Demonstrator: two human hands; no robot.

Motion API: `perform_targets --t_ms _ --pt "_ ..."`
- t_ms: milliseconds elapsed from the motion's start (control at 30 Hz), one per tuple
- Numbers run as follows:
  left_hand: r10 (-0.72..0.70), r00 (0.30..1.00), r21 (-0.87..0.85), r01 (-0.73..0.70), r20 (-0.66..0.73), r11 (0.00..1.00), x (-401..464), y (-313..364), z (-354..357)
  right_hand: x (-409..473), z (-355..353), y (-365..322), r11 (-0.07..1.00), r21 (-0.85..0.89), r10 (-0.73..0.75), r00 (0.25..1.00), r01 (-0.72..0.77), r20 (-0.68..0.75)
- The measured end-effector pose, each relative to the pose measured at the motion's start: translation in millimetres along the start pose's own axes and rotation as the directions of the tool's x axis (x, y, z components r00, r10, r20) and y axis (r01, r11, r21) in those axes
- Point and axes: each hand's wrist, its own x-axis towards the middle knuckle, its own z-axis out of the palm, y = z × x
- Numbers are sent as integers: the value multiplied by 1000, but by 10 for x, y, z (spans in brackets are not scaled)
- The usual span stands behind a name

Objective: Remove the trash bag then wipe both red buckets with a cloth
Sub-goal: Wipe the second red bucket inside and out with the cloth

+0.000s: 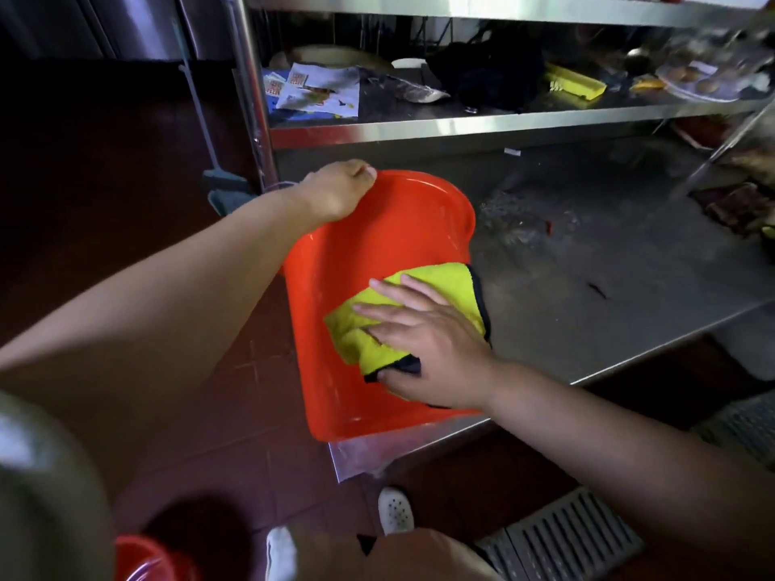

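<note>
- The red bucket [377,245] is tipped on the steel surface [608,287], its far rim clamped by the left hand [335,190], probably for steadiness.
- The yellow cloth [419,312] is pressed against the bucket's wall beneath the right hand [423,341], fingers flat, nothing grasped.
- A second red bucket [142,557] waits on the floor, well behind both grips.

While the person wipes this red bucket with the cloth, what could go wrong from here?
The bucket lies tilted, partly past the shelf edge; only the left hand grips its rim, so it might slip to the floor. The right hand presses the cloth with flat fingers, so the cloth may slide away.
</note>
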Motion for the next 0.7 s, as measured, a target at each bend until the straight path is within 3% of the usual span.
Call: perform_targets --t_ms 233,367,500,700 --pt "-12 999 -187 18 33 982 34 -63 -32 -297 43 -118 990 32 -139 987 137 77" --pt "-14 999 -277 23 34 960 47 -142 -60 -35 53 58 983 68 -171 985 170 9" --pt "-8 1000 -320 15 24 947 59 -236 -75 437 -10 403 997 63 -34 985 45 -169" --pt "-52 999 -446 47 0 894 73 -373 -91 1070 -139 911 977 42 213 952 -208 -221"
